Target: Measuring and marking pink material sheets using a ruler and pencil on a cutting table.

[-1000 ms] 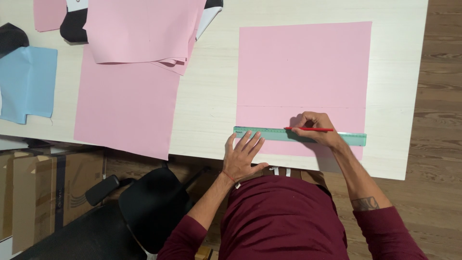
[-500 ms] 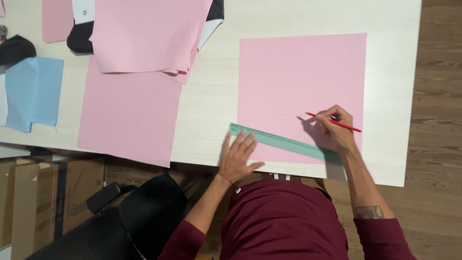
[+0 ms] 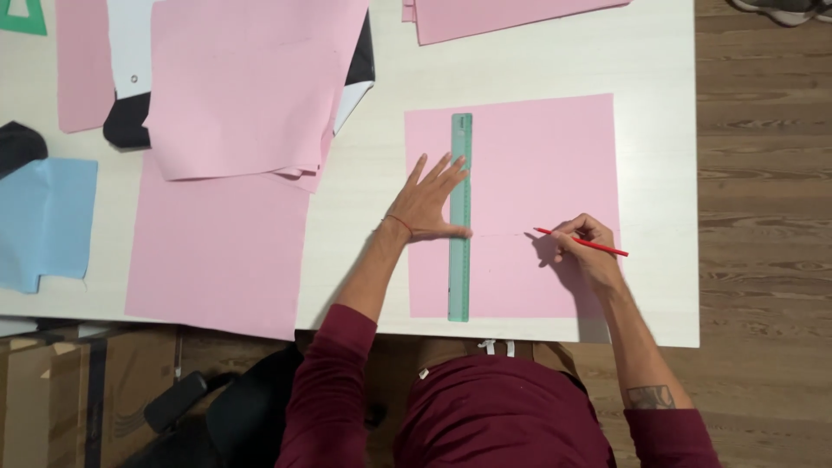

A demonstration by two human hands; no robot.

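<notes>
Right hand (image 3: 582, 243) pinching a red pencil (image 3: 581, 243), left hand (image 3: 431, 204) spread flat on a green ruler (image 3: 460, 217) laid upright across a pink sheet (image 3: 537, 147), one faint cross line drawn, none yet along the ruler.

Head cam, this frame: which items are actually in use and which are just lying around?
In use:
- left hand, flat on the green ruler
- right hand, holding the red pencil
- pink square sheet under both

Lying about:
- stacked pink sheets
- large pink sheet
- blue paper
- green set square
- black-and-white piece
</notes>
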